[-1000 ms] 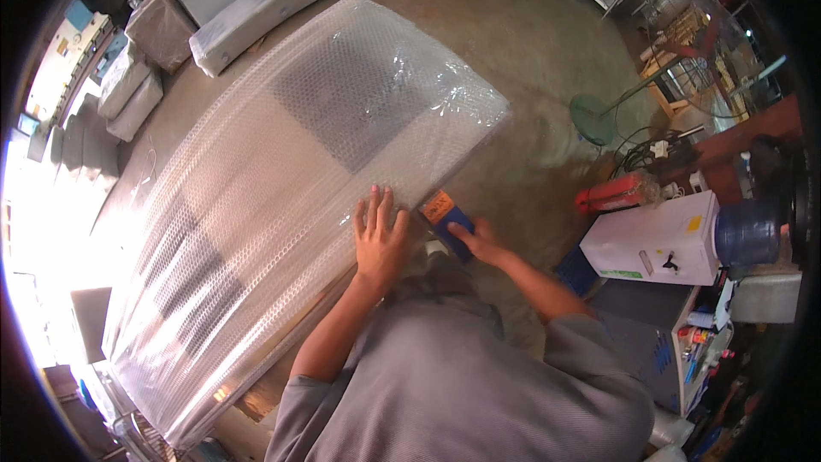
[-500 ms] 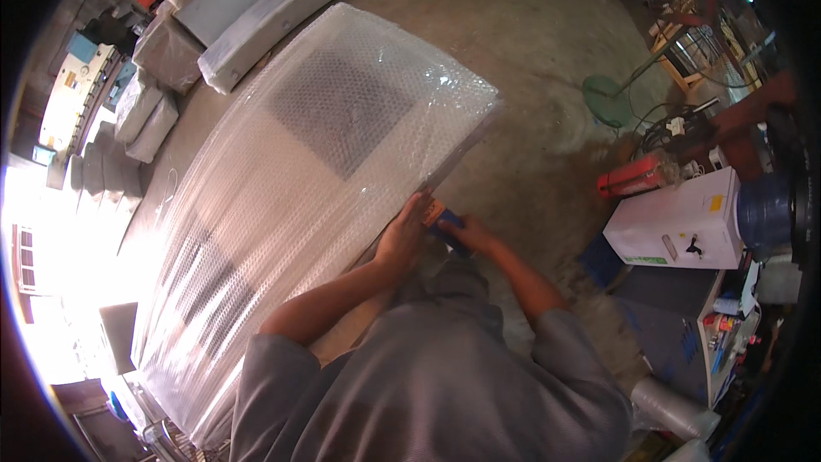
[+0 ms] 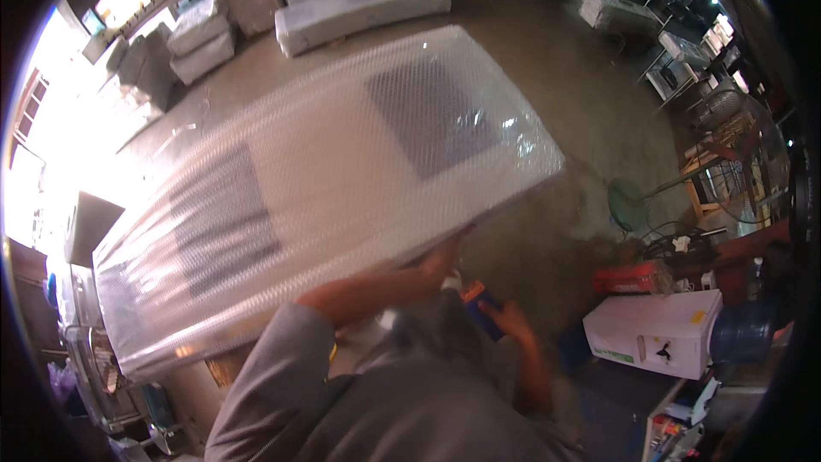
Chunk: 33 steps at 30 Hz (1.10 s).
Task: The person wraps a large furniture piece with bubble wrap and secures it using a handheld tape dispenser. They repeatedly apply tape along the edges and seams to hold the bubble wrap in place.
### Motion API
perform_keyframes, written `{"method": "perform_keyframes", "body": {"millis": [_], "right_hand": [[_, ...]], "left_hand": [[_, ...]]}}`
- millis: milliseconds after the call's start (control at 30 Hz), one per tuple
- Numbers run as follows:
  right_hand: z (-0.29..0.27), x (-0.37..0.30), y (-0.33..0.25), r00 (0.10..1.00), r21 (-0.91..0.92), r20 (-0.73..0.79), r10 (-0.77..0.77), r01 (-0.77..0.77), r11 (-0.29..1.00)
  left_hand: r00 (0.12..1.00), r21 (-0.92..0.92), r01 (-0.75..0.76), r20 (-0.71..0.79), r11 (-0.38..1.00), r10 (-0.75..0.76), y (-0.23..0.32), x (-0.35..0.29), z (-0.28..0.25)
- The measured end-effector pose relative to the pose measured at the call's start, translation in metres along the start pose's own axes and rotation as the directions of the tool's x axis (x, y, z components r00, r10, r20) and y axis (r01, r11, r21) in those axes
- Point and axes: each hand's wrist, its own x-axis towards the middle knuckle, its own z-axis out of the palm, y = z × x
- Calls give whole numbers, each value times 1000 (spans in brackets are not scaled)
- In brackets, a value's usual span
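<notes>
A long, flat piece wrapped in bubble wrap [image 3: 333,162] stretches across the middle, with dark rectangular patches showing through the clear film. My left hand [image 3: 446,255] is at its near edge, blurred, with the fingers mostly hidden there. Lower and to the right, my right hand [image 3: 513,322] is closed around a blue-and-orange block-shaped object [image 3: 481,306], whose exact kind I cannot make out. That object is apart from the wrapped piece, its orange end toward my left hand.
Several wrapped furniture pieces [image 3: 363,10] stand along the far side. To the right are a green round stand base [image 3: 629,204], cables, a red case [image 3: 634,277] and a white box [image 3: 654,334] beside a blue water bottle [image 3: 742,332]. Metal frames [image 3: 94,376] stand at lower left.
My view has turned, so the wrapped piece lies more crosswise. The right hand has drawn the blue-and-orange object away from the left hand and the wrapped edge.
</notes>
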Motion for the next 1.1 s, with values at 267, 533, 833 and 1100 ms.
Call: {"method": "perform_keyframes", "body": {"millis": [267,533,833,1100], "right_hand": [[28,-77,-13,857,308,-211,-470,515,800],[40,-50,-68,656,344,59,-752,694,633],[48,-68,-81,733,295,69,-677,633,716],[84,-107,-70,929,632,-50,-366,313,709]], "left_hand": [[936,-778,236,343,-583,-79,15,-146,-18],[337,-977,172,178,-126,-924,36,-213,-27],[550,-723,424,-273,546,-789,-9,-282,34],[673,-707,222,-388,672,-630,-23,-293,45]]}}
